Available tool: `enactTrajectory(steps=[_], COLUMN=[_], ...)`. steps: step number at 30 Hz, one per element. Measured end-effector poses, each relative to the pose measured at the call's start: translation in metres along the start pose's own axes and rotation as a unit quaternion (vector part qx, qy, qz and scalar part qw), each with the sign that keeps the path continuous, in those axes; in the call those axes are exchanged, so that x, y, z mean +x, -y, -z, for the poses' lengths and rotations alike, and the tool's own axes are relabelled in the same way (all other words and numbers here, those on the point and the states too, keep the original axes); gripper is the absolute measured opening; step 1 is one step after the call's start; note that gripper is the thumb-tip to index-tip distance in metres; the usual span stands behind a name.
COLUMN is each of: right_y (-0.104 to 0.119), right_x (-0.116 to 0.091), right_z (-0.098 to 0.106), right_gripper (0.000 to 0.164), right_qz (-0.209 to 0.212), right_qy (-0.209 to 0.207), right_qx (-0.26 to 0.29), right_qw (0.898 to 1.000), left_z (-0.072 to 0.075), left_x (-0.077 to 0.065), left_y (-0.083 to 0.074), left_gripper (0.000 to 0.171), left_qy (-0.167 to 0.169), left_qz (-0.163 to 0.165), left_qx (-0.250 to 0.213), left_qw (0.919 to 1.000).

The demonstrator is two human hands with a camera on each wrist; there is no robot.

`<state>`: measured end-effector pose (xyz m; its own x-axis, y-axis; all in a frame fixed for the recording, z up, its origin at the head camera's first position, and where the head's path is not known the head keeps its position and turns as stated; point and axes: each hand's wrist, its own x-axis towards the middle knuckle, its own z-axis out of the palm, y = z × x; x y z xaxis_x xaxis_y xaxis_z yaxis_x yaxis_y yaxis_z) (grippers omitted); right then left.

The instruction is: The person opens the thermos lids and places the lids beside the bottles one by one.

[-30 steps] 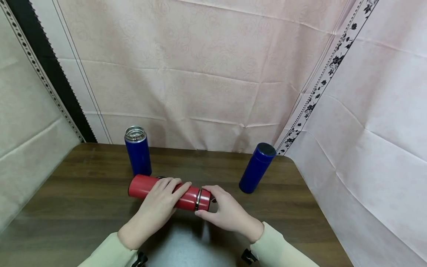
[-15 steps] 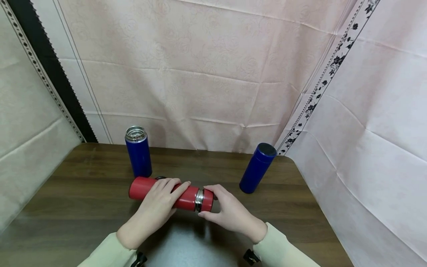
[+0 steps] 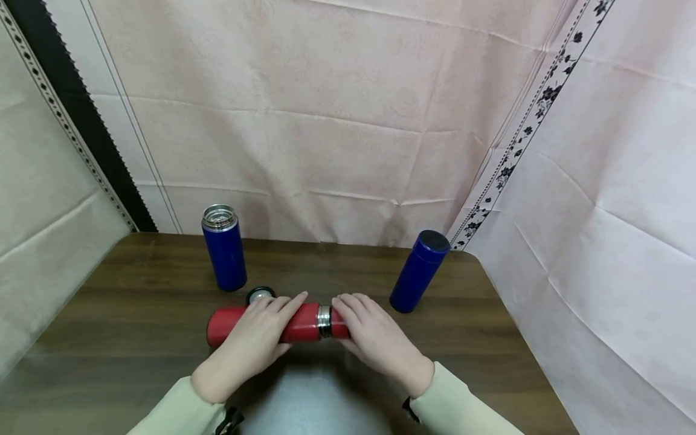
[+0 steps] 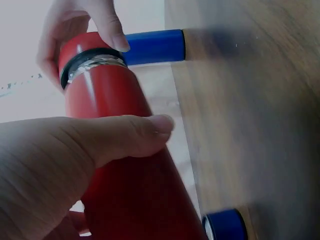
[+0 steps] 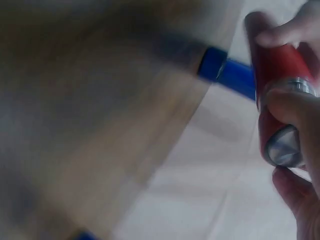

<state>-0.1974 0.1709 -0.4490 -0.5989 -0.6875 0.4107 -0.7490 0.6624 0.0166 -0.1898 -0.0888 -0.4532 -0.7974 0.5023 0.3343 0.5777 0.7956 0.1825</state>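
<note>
Right hand (image 3: pixel 375 339): your fingers reach further over the red cap (image 3: pixel 338 328) than a second ago, gripping it, likely for twisting purchase
Left hand (image 3: pixel 254 336): you grip the body of the red bottle (image 3: pixel 223 325), apparently steadying it against that turn
Bottle's place: sideways over the surface (image 3: pixel 136 326), steel neck (image 3: pixel 324 322) showing

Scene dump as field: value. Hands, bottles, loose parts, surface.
left hand: grips body of red bottle
right hand: holds red cap
red bottle pose: roughly horizontal
metal neck: exposed between red body and cap
open blue bottle: upright, uncapped, back left
capped blue bottle: standing, back right
loose part: black-rimmed lid, behind red bottle, partly hidden
surface: wood-grain table
</note>
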Motion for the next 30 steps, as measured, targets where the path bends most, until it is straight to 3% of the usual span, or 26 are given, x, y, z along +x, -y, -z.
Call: enactTrajectory(steps=[2,5,18,30], right_y=[-0.007,-0.016,-0.031,-0.033], right_x=[-0.002,-0.005,-0.01,-0.008], right_z=[-0.001,-0.003,-0.009,-0.014], right_gripper=[0.069,0.069,0.067,0.066], right_qz=[0.014,0.001,-0.087,-0.138], right_qy=[-0.023,-0.039,-0.03,-0.011], right_qx=[-0.019,-0.006,0.051,0.13], right_qw=[0.999,0.999,0.994,0.982], left_z=[0.001,0.003,0.011,0.019], left_x=[-0.002,-0.005,-0.001,0.017], left_y=[0.003,0.007,0.009,0.001], left_gripper=[0.09,0.087,0.086,0.09], left_qy=[0.01,0.01,-0.041,-0.08], left_qz=[0.013,0.023,0.021,0.008], left_qx=[-0.001,0.0,-0.007,-0.046], left_qw=[0.9999,0.9997,0.9989,0.9958])
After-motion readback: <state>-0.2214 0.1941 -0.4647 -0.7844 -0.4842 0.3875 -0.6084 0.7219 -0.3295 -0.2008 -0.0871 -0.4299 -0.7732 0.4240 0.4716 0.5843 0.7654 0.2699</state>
